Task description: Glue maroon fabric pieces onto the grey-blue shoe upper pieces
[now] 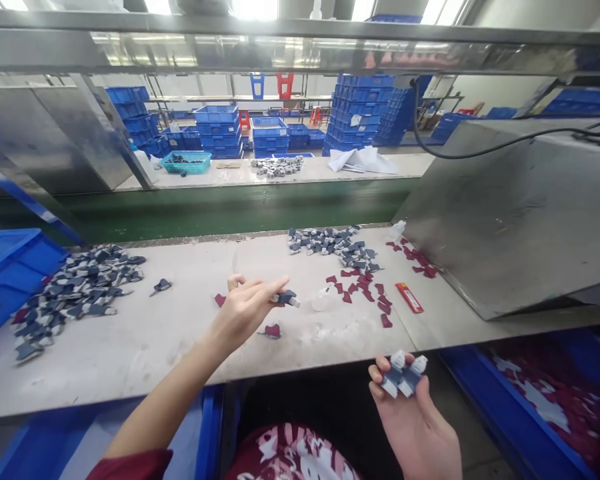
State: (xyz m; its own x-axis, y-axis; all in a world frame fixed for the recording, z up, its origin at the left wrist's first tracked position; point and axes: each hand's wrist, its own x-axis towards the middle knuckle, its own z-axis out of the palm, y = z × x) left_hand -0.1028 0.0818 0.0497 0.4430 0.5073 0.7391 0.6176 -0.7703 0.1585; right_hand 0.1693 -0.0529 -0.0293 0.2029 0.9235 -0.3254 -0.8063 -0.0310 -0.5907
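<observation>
My left hand point(247, 307) is over the middle of the table, its fingers closed on a small dark blue and white plastic piece point(287, 299). In front of the table edge, my right hand point(416, 417) is turned palm up. Between its thumb and fingers sit two similar blue and white plastic pieces point(403, 377), side by side with their white ends upward. Just below my left hand lies a maroon piece point(272, 331) with a grey underside. Another maroon piece point(220, 300) is left of my fingers, partly beside the wrist.
A heap of blue and white pieces point(80, 287) lies at left by a blue crate point(15, 273). More blue pieces point(335, 243) and scattered maroon pieces point(363, 287) lie right of centre, near a red packet point(409, 298). A metal housing point(520, 213) bounds the right side.
</observation>
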